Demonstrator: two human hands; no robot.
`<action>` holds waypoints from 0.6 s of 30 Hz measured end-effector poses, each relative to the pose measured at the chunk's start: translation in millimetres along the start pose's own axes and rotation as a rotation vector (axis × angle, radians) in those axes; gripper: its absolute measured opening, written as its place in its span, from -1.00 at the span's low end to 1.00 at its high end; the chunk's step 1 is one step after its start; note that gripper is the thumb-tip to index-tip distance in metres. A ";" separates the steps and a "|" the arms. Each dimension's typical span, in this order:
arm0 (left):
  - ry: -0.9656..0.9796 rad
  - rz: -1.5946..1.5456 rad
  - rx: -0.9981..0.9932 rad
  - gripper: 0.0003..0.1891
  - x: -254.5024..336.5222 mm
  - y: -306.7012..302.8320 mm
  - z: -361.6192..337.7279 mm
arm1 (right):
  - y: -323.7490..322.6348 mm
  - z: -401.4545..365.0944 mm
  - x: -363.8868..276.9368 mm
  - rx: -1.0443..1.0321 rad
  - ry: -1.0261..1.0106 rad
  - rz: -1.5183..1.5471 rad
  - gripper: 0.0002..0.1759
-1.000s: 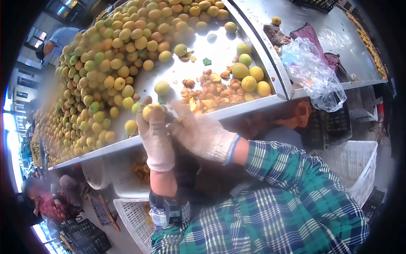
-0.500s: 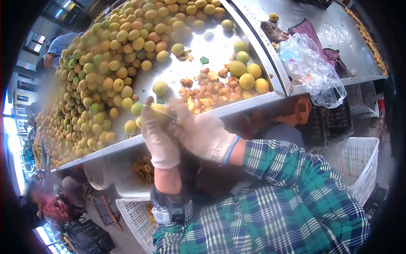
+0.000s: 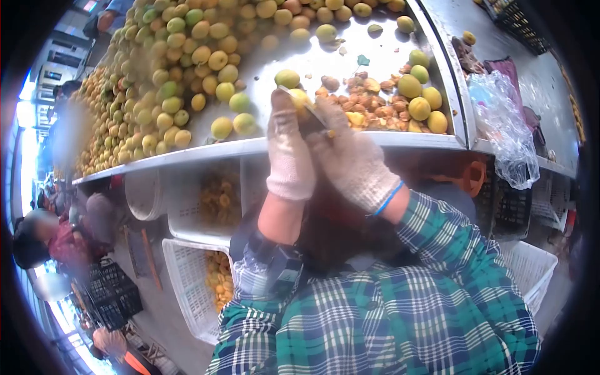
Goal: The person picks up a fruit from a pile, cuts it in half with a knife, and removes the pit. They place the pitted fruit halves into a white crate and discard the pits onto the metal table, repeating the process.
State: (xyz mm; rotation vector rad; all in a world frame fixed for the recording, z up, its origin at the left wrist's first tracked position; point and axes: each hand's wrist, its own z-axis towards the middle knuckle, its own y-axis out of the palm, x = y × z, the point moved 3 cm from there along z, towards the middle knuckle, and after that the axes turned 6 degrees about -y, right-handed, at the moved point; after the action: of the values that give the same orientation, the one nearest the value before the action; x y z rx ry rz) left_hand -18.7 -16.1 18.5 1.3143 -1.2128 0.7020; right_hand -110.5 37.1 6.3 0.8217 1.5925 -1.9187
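Over the front rim of the metal table (image 3: 250,145), my gloved left hand (image 3: 291,150) is closed around a yellow apricot (image 3: 300,100). My right hand (image 3: 353,159), also gloved, presses against it from the right, fingers closed on what looks like a small knife (image 3: 310,111). Only a thin strip of its blade shows, so how deep it sits in the fruit is hidden. A whole greenish apricot (image 3: 287,79) lies just beyond my fingertips. Brown apricot pits (image 3: 375,103) with scraps of flesh are heaped right of my hands, beside several whole apricots (image 3: 419,109).
A large apricot pile (image 3: 187,62) covers the table's left side. Clear plastic bags (image 3: 500,119) hang over the edge at right. Below stand a white crate (image 3: 187,275) with cut fruit, a white bucket (image 3: 145,197) and black crates (image 3: 112,290). Other people are at left.
The view has swung, so table, fruit and hands all appear farther right and higher. My hands stay together around the apricot. Another person's hand now shows at lower left.
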 end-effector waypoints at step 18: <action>0.071 0.391 -0.075 -0.41 7.5 -3.5 4.1 | 9.2 -5.7 11.8 0.048 -0.069 -0.030 -0.31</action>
State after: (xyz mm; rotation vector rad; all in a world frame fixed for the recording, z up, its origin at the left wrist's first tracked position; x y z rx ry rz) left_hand -14.4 -22.5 23.6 0.9899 -1.4399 0.9621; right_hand -111.3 40.9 -9.2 0.7462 1.5316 -1.9914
